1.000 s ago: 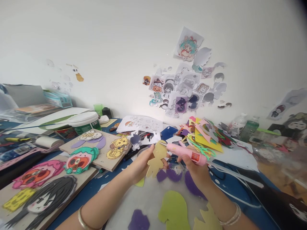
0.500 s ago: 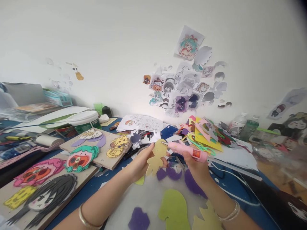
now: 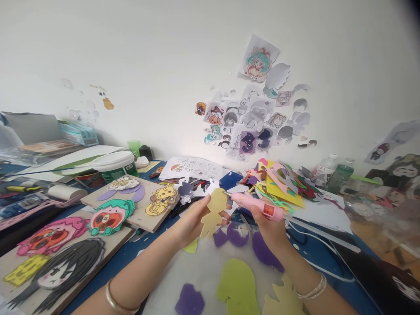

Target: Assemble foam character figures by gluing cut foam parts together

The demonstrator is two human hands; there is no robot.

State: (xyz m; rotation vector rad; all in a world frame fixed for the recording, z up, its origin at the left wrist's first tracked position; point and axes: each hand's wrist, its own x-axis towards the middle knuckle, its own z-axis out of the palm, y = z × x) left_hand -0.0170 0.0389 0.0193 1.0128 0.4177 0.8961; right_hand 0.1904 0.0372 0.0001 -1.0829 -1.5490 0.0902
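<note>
My left hand (image 3: 195,221) grips a pale yellow figure-shaped cutout (image 3: 214,213) by its left side, with fingertips showing behind its right edge. My right hand (image 3: 271,227) is wrapped round a pink glue gun (image 3: 257,205). The gun's metal tip points left at the upper right edge of the cutout's head; whether they touch I cannot tell. Below my hands, a greyish mat (image 3: 170,280) bears a lime green cutout (image 3: 239,286), a purple piece (image 3: 190,300), more purple pieces (image 3: 238,234) and another pale yellow cutout (image 3: 284,297).
Boards (image 3: 151,224) with painted character cutouts lie on the left, near a white-lidded tub (image 3: 113,162). Coloured sheet scraps (image 3: 282,183) and green-handled scissors (image 3: 277,202) are at the back right, near bottles (image 3: 341,177). A white cable (image 3: 323,267) runs along the right.
The cutout has turned and risen slightly in my left hand. The glue gun's tip has shifted a little along the head's edge.
</note>
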